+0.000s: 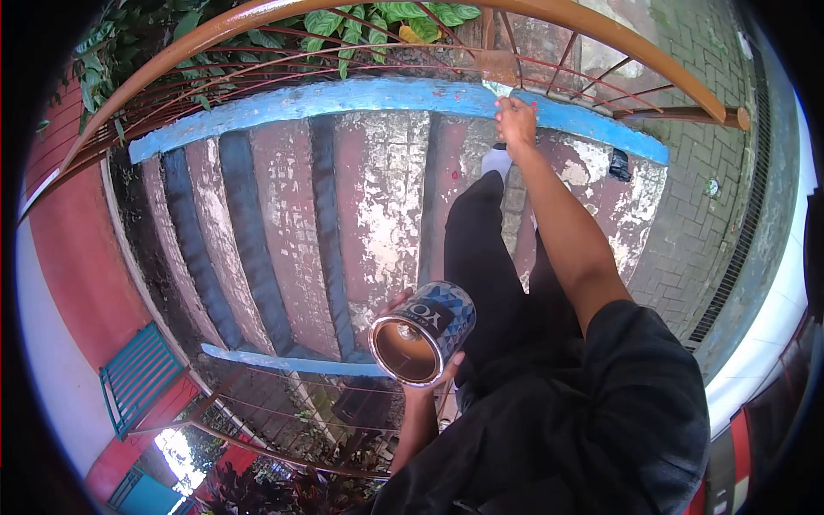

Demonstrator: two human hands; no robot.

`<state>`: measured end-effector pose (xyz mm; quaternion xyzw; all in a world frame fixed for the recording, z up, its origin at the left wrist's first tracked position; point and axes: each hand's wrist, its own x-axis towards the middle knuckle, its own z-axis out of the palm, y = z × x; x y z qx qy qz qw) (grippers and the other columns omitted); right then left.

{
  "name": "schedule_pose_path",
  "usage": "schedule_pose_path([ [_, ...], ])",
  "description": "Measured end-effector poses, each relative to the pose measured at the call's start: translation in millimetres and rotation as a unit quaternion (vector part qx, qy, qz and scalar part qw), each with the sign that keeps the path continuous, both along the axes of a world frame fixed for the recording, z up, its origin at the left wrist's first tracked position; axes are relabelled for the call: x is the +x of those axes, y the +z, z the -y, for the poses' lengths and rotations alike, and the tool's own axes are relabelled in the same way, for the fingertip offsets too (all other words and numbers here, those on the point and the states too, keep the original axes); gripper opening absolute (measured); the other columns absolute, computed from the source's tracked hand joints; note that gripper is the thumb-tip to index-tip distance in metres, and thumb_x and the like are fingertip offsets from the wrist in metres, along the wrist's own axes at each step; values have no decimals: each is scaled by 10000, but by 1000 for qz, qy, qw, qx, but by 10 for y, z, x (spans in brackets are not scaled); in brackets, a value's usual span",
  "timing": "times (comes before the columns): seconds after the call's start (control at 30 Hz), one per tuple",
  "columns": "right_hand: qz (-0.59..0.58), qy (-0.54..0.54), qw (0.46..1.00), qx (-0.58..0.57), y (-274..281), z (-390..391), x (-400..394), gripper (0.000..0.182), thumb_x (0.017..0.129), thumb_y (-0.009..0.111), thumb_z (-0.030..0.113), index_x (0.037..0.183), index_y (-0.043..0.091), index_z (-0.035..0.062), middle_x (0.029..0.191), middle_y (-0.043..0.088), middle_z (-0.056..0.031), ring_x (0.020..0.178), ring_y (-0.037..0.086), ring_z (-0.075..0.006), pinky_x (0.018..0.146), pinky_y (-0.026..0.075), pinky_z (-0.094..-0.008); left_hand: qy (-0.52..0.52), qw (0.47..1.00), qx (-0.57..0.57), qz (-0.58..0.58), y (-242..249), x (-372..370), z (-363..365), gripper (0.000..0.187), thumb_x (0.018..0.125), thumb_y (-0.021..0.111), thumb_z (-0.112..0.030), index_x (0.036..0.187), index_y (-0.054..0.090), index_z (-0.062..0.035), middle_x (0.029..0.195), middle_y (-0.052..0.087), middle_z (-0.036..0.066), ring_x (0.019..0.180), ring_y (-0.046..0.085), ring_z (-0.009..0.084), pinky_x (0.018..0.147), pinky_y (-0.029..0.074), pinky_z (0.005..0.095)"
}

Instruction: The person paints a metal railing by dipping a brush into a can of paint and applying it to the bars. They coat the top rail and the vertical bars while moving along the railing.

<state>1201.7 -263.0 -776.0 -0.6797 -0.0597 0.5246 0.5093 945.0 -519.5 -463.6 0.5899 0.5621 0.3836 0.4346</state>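
Note:
My left hand (451,367) is wrapped around a paint can (446,309) in front of my body. The can is tilted with its open mouth toward me, and brown paint (407,352) shows inside. My right hand (516,124) stretches far forward, its fingers closed round the handle of a paintbrush (498,70). Brown covers the brush's bristles, which overlap the foot of a brown post in the metal railing (601,31). Below that hand runs the blue-painted edge (369,97) of the stairs.
Worn maroon steps (378,197) with blue risers descend beside my legs. A second railing (283,462) borders the near side. Leafy plants (343,30) push through the far railing. A black object (619,165) lies on the step at right, beside brick paving (712,154).

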Motion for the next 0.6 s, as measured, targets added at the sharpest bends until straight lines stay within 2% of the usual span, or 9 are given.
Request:
schedule_pose_path([
  [0.03, -49, -4, 999, -20, 36, 32, 25, 225, 1082, 645, 254, 1053, 680, 34, 708, 567, 10, 517, 473, -77, 427, 325, -271, 0, 1000, 7, 9, -6, 14, -4, 1295, 729, 997, -416, 1685, 197, -66, 1624, 417, 180, 1544, 428, 395, 1281, 386, 565],
  [0.07, -47, -2, 999, -21, 66, 60, 55, 225, 1082, 645, 254, 1053, 680, 34, 708, 567, 10, 517, 473, -77, 427, 325, -271, 5, 1000, -19, 7, 17, 6, 8, 1320, 723, 1002, -407, 1694, 174, -71, 1631, 408, 179, 1547, 423, 395, 1277, 392, 567],
  [0.13, -175, -44, 982, -64, -2, 102, 164, 181, 1068, 638, 218, 1017, 650, 44, 712, 553, 12, 512, 444, -75, 424, 306, -264, -3, 1000, -18, -1, 18, -7, 10, 1326, 721, 1005, -407, 1694, 169, -72, 1632, 405, 181, 1547, 422, 395, 1275, 396, 567],
  [0.27, -157, -44, 985, -55, 122, 120, 421, 169, 1061, 638, 199, 973, 627, 55, 717, 550, 10, 511, 433, -74, 422, 295, -257, -5, 1000, -1, 14, -52, 16, -24, 1312, 717, 1011, -417, 1683, 197, -65, 1625, 406, 191, 1538, 429, 390, 1259, 416, 564],
  [0.33, -133, -65, 989, 5, 287, 108, 560, 172, 1064, 638, 201, 986, 644, 47, 716, 555, 6, 511, 433, -75, 422, 293, -257, -21, 999, 3, -24, -40, -20, -25, 1283, 715, 1015, -418, 1664, 234, -50, 1617, 410, 194, 1523, 441, 382, 1250, 431, 558],
  [0.5, -32, -66, 997, -1, 445, 241, 554, 196, 1071, 646, 211, 1002, 674, 30, 720, 575, 0, 511, 450, -83, 424, 308, -272, -1, 999, -31, 11, -44, 25, -29, 1283, 702, 1022, -426, 1647, 249, -31, 1602, 420, 197, 1508, 453, 374, 1237, 453, 531],
  [0.6, 8, -114, 993, -27, 338, 299, 499, 198, 1074, 649, 219, 1013, 677, 33, 712, 576, -6, 512, 474, -91, 421, 315, -279, -13, 999, -29, -15, -37, 4, -80, 1289, 696, 1025, -429, 1647, 250, -32, 1598, 421, 196, 1507, 454, 372, 1235, 458, 523],
])
